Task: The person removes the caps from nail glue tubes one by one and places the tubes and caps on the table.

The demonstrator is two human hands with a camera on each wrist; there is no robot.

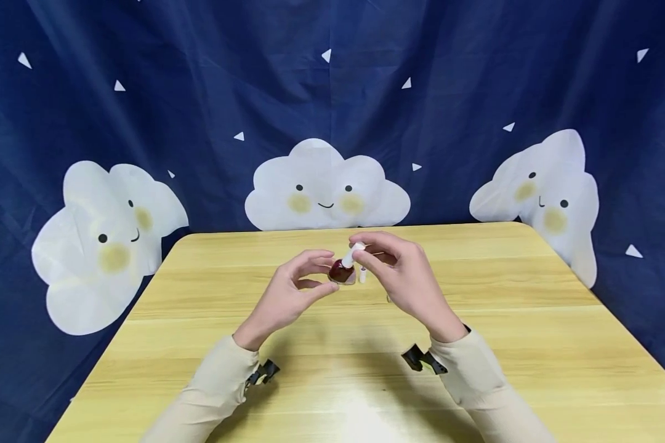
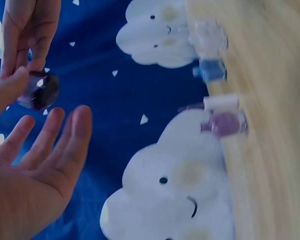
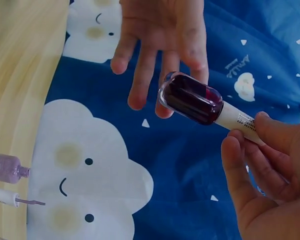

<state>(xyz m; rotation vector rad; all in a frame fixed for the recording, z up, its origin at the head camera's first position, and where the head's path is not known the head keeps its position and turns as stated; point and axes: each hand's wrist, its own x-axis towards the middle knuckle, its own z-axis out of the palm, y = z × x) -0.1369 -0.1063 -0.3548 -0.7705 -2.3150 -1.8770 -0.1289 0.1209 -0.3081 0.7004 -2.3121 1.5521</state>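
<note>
A nail polish bottle (image 3: pixel 192 98) of dark red polish is held tilted above the table, its white cap (image 3: pixel 238 121) on its neck. My right hand (image 1: pixel 399 274) pinches that cap between thumb and fingers. Around the bottle's other end, my left hand (image 1: pixel 290 289) spreads its fingers and thumb loosely; whether they touch the glass I cannot tell. On the table behind stands an uncapped lilac nail polish bottle (image 2: pixel 225 124). Beside it a white brush cap (image 2: pixel 221 103) stands upright, its lilac-coated brush pointing up.
A blue bottle (image 2: pixel 211 70) and a clear one (image 2: pixel 210 40) stand farther along the wooden table (image 1: pixel 321 369), blurred in the left wrist view. Behind the table hangs a dark blue curtain (image 1: pixel 332 92) with smiling clouds.
</note>
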